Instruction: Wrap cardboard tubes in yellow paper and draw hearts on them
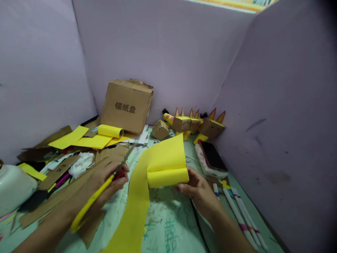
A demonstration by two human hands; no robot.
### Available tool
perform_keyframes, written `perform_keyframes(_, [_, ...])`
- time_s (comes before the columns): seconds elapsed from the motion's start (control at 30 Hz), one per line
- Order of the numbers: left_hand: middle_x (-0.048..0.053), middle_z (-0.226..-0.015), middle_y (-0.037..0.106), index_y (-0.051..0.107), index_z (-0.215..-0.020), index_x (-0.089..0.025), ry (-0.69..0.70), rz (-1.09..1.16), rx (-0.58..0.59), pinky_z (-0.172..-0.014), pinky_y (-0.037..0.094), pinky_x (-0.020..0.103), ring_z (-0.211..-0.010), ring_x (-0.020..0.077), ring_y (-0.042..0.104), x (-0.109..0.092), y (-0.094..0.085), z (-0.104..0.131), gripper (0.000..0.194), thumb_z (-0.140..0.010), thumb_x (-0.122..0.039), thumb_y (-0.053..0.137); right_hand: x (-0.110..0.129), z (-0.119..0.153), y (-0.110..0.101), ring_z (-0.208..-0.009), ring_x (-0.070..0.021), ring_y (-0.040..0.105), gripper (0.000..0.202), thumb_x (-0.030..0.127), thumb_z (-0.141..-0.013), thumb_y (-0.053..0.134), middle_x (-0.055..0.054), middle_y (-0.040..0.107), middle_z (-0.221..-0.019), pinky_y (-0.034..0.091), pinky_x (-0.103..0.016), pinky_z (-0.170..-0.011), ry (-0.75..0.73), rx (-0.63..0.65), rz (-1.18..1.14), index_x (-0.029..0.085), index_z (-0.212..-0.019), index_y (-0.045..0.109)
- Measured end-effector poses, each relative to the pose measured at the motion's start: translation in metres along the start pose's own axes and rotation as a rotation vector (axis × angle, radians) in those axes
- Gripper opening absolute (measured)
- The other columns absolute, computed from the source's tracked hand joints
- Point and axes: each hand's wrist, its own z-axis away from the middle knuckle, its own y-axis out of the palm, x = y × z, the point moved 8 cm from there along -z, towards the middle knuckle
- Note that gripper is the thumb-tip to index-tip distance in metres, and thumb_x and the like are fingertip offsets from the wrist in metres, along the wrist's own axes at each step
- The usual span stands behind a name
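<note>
My left hand [112,181] is closed on a pair of yellow-handled scissors [98,196], whose blades point up and away. A sheet of yellow paper [167,153] with a rolled lower edge [168,176] is pinched at its right end by my right hand [198,189]. Beneath and to the left of the sheet, a long yellow paper strip [134,211] runs down toward the near edge of the view. The scissors are apart from the paper.
A cardboard box [126,105] leans at the back. Cardboard animal figures [210,128] stand beside it to the right. A phone [213,154] and markers [240,214] lie at the right. Yellow sheets [92,141], cardboard scraps [60,172] and a white container [14,189] crowd the left.
</note>
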Motion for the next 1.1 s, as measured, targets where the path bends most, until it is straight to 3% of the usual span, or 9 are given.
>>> perform_keyframes(0.17, [-0.001, -0.072, 0.057, 0.05, -0.082, -0.021, 0.01, -0.073, 0.089, -0.06, 0.041, 0.026, -0.062, 0.0151, 0.052, -0.002, 0.037, 0.0, 0.023, -0.087, -0.041, 0.04, -0.01, -0.001, 0.005, -0.082, -0.0192, 0.062, 0.045, 0.007, -0.052, 0.074, -0.002, 0.07, -0.093, 0.052, -0.03, -0.07, 0.069, -0.04, -0.161, 0.022, -0.094, 0.068])
perform_keyframes(0.33, [0.0, -0.086, 0.062, 0.053, -0.09, -0.023, -0.011, -0.039, 0.131, -0.068, 0.042, 0.028, -0.077, 0.0182, 0.057, -0.009, 0.06, 0.005, 0.023, -0.088, -0.041, 0.04, -0.015, 0.002, 0.018, -0.088, -0.0206, 0.062, 0.051, 0.007, -0.052, 0.073, -0.003, 0.069, -0.099, 0.052, -0.033, -0.076, 0.068, -0.077, -0.353, 0.023, -0.101, 0.066])
perform_keyframes(0.43, [0.002, -0.091, 0.063, 0.055, -0.096, -0.023, -0.016, -0.099, 0.14, -0.07, 0.043, 0.029, -0.082, 0.0201, 0.058, -0.014, 0.067, 0.008, 0.019, -0.087, -0.035, 0.042, -0.018, 0.004, 0.027, -0.096, -0.0213, 0.061, 0.043, 0.016, -0.057, 0.076, -0.004, 0.068, -0.103, 0.051, -0.032, -0.08, 0.019, -0.094, -0.427, 0.023, -0.098, 0.065])
perform_keyframes(0.53, [0.003, -0.089, 0.063, 0.057, -0.097, -0.024, 0.026, -0.135, 0.165, -0.067, 0.044, 0.026, -0.081, 0.0199, 0.059, -0.02, 0.075, 0.01, 0.019, -0.085, -0.031, 0.044, -0.022, 0.004, 0.034, -0.091, -0.0198, 0.063, 0.043, 0.025, -0.057, 0.082, -0.002, 0.069, -0.101, 0.053, -0.03, -0.076, -0.002, -0.127, -0.418, 0.025, -0.096, 0.063])
perform_keyframes(0.67, [0.003, -0.086, 0.062, 0.057, -0.094, -0.024, 0.095, -0.118, 0.204, -0.067, 0.043, 0.025, -0.078, 0.0183, 0.058, -0.026, 0.083, 0.012, 0.018, -0.086, -0.031, 0.043, -0.028, 0.002, 0.038, -0.078, -0.0169, 0.066, 0.043, 0.033, -0.056, 0.083, 0.001, 0.071, -0.081, 0.053, -0.022, -0.06, 0.047, -0.183, -0.409, 0.023, -0.093, 0.063])
perform_keyframes(0.8, [0.002, -0.087, 0.06, 0.054, -0.094, -0.023, 0.12, -0.131, 0.259, -0.066, 0.041, 0.026, -0.079, 0.0186, 0.057, -0.027, 0.087, 0.013, 0.017, -0.087, -0.032, 0.041, -0.031, -0.001, 0.035, -0.08, -0.0196, 0.068, 0.038, 0.041, -0.061, 0.078, -0.001, 0.073, -0.081, 0.054, -0.024, -0.058, 0.094, -0.197, -0.462, 0.021, -0.091, 0.064])
perform_keyframes(0.9, [0.002, -0.085, 0.059, 0.052, -0.089, -0.023, 0.12, -0.169, 0.296, -0.063, 0.039, 0.026, -0.077, 0.0185, 0.056, -0.027, 0.089, 0.014, 0.015, -0.087, -0.033, 0.04, -0.033, -0.001, 0.033, -0.071, -0.0202, 0.067, 0.034, 0.035, -0.059, 0.079, -0.003, 0.073, -0.078, 0.053, -0.026, -0.054, 0.109, -0.207, -0.455, 0.018, -0.084, 0.064])
perform_keyframes(1.03, [0.002, -0.088, 0.059, 0.051, -0.09, -0.024, 0.117, -0.21, 0.363, -0.063, 0.038, 0.027, -0.079, 0.0193, 0.055, -0.032, 0.091, 0.022, 0.013, -0.087, -0.032, 0.041, -0.026, -0.003, 0.02, -0.048, -0.0109, 0.059, 0.029, 0.021, -0.055, 0.078, 0.003, 0.068, -0.064, 0.044, -0.019, -0.042, 0.03, -0.277, -0.468, 0.019, -0.079, 0.06])
perform_keyframes(1.1, [0.003, -0.091, 0.059, 0.052, -0.092, -0.025, 0.105, -0.258, 0.428, -0.064, 0.039, 0.028, -0.082, 0.0209, 0.055, -0.035, 0.091, 0.028, 0.013, -0.085, -0.028, 0.042, -0.021, -0.004, 0.007, -0.048, -0.0094, 0.059, 0.031, 0.02, -0.054, 0.077, 0.004, 0.068, -0.064, 0.046, -0.018, -0.044, -0.01, -0.336, -0.433, 0.019, -0.079, 0.059])
